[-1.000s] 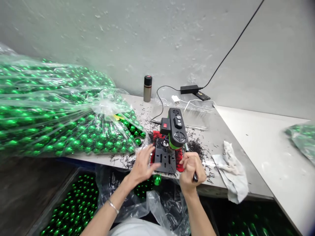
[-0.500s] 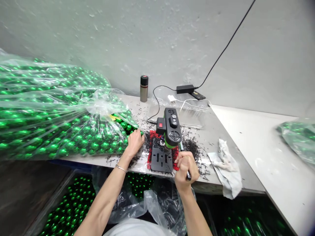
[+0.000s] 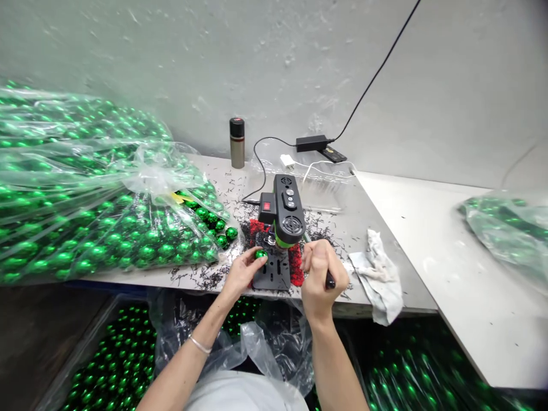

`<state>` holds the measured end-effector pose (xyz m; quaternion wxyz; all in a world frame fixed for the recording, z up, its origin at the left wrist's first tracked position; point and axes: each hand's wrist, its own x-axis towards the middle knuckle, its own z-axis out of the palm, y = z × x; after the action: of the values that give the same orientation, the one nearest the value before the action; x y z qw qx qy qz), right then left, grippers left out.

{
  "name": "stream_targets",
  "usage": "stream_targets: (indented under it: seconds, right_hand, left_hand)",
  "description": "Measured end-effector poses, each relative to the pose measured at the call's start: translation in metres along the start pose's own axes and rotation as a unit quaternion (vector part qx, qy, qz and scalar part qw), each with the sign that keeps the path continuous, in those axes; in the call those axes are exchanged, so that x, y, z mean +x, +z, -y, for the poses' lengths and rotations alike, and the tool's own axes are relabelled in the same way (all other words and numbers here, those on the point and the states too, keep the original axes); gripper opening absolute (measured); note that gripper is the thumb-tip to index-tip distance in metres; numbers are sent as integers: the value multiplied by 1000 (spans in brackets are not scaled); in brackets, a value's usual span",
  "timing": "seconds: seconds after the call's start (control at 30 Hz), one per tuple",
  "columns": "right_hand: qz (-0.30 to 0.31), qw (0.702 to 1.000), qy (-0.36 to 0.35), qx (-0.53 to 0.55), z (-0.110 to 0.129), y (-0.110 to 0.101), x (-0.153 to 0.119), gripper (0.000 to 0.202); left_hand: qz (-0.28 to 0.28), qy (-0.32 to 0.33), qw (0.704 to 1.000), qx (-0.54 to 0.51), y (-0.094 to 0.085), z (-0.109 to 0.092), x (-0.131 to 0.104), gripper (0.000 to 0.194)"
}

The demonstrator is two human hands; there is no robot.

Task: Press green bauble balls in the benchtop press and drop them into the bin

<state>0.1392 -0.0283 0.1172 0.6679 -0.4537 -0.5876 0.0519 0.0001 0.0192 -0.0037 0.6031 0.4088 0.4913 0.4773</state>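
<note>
Between the thumb and fingers of my left hand (image 3: 245, 271) is a shiny green ball (image 3: 261, 254), held over the black slotted base plate (image 3: 272, 275) of a small press. My right hand (image 3: 320, 277) is wrapped round the press lever (image 3: 329, 281), whose black end sticks out of the fist. The black press head (image 3: 289, 208) stands above the plate, with a red switch box at its left. Red material (image 3: 296, 264) lies beneath the plate. A clear bag of green balls (image 3: 107, 228) lies at the left, several balls showing at its mouth.
Small black pieces (image 3: 319, 222) are scattered round the press. A flask (image 3: 237, 142) and a power adapter (image 3: 311, 142) with cables stand behind. A white cloth (image 3: 379, 277) hangs over the right front edge. Another bag (image 3: 509, 222) lies far right; more balls (image 3: 115, 354) are below.
My left hand has moved right from the bag's mouth to the press plate, now with a green ball in its fingers. My right hand stays on the lever. The view has shifted slightly.
</note>
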Motion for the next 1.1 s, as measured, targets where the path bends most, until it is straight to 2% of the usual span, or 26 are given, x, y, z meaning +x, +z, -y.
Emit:
stream_targets:
  seconds: [0.1, 0.2, 0.3, 0.63, 0.9, 1.1]
  right_hand:
    - [3, 1000, -2, -2, 2, -1, 3, 35]
    - [2, 1000, -1, -8, 2, -1, 1, 35]
    - [-2, 1000, -3, -12, 1, -1, -2, 34]
    - [-15, 999, -24, -23, -3, 1, -8, 33]
    - [-15, 998, -50, -26, -6, 0, -9, 32]
    - [-5, 997, -69, -22, -8, -2, -12, 31]
  left_hand:
    - [20, 93, 989, 115, 9, 12, -3, 41]
    - [13, 194, 951, 241, 10, 15, -5, 35]
    - [-3, 247, 920, 305, 9, 16, -5, 33]
    - [7, 284, 899, 333, 6, 21, -7, 30]
    - [-26, 287, 876, 386, 8, 23, 1, 32]
    - [1, 297, 865, 404, 7, 22, 4, 33]
